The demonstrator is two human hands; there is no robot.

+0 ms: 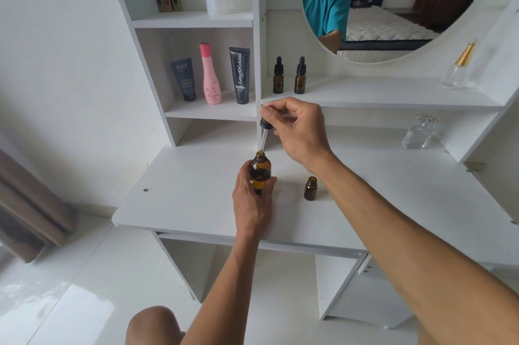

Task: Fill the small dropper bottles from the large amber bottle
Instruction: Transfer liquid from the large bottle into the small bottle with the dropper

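Observation:
My left hand grips the large amber bottle upright on the white desk top. My right hand pinches a black-capped dropper above it, the glass tip just at the bottle's open mouth. To the right of the large bottle stands a small amber bottle with no cap, open. Two capped small dropper bottles stand side by side on the shelf below the mirror.
Three cosmetic tubes and bottles stand in the left cubby. A clear glass perfume bottle sits at the desk's back right, another with a gold cap on the right shelf. A round mirror hangs above. My knee shows below the desk.

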